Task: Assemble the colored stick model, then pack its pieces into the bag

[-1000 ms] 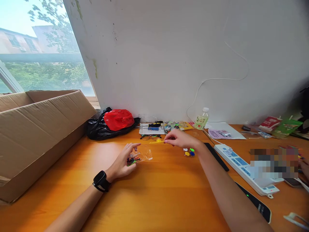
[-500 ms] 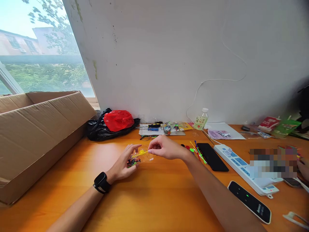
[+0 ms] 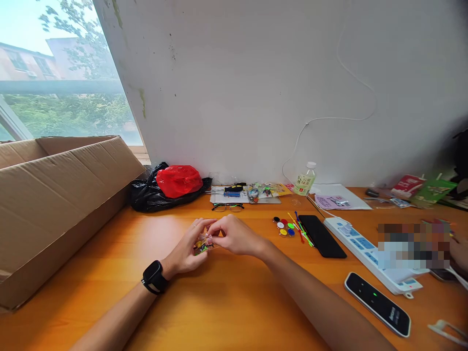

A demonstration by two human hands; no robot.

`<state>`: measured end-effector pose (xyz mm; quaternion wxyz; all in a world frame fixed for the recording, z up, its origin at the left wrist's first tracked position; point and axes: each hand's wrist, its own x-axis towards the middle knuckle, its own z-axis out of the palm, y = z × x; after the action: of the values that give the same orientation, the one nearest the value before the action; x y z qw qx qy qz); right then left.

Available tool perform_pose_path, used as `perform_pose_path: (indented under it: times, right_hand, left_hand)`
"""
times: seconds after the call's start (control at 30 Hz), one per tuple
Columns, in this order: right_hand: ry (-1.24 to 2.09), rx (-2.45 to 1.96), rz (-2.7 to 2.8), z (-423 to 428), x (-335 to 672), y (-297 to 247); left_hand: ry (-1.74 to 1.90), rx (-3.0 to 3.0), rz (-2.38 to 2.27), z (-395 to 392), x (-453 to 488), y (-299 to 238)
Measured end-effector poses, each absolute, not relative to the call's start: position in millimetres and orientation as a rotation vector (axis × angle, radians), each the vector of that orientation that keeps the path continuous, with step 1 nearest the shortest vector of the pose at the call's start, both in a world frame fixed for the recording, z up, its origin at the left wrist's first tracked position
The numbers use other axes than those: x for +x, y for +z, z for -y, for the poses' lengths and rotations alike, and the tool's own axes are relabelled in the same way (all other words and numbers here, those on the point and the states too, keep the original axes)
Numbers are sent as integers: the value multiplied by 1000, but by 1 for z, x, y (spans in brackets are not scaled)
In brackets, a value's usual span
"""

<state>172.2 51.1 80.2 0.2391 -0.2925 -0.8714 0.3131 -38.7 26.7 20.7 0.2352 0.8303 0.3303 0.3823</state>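
Observation:
My left hand (image 3: 185,247) curls around a small clear plastic bag (image 3: 202,244) of colourful parts, just above the wooden table. Yellow, green and dark bits show through the plastic; their kinds are too small to tell. My right hand (image 3: 234,235) is closed, its thumb and fingertips pinched at the bag's right side. Whether a part is also between those fingertips is hidden. Right of my hands lie several coloured discs (image 3: 283,232) in yellow, blue, white, red, green and black. Beside them is a bunch of thin coloured plastic sticks (image 3: 302,229).
A cardboard box (image 3: 66,195) stands left. Behind are black and red plastic bags (image 3: 179,180), glasses (image 3: 227,207), screwdrivers (image 3: 234,189) and a bottle (image 3: 305,180). On the right lie a black phone (image 3: 321,236), a power strip (image 3: 365,251) and a white-edged device (image 3: 378,303); another person's hand (image 3: 458,251) shows.
My right hand has moved left and slightly down onto the bag. The yellow stick it held is no longer visible. The discs and glasses now show more fully.

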Motion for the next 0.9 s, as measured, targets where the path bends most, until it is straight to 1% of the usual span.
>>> perform_pose_path:
  times: [0.27,0.37,0.5,0.57,0.67,0.77,0.9]
  right_hand:
    - [767,-701,2495,-50,173,81]
    - [707,-770,2305,-54,177,87]
    - [563,-916,1916,-57,177,88]
    - [594,-1002,1842,-56,174,86]
    - [763,-1137,1978,-50,164,78]
    - [871,-1163,2045,-45,154,66]
    - [866,-1076,1941,-49,148,51]
  left_hand:
    - [1053,2255,-932,-28,-41,15]
    - [1114,2144,-969,-30,-43,10]
    - [1344,1899,-1024,-34,-43,4]
    - [1460,1729,-1035,-38,-42,2]
    - [1547,1516,-1070,-42,-40,2]
    - [1572,1502,-1064,-42,-34,7]
    - [1561,1546,-1059,-38,-24,9]
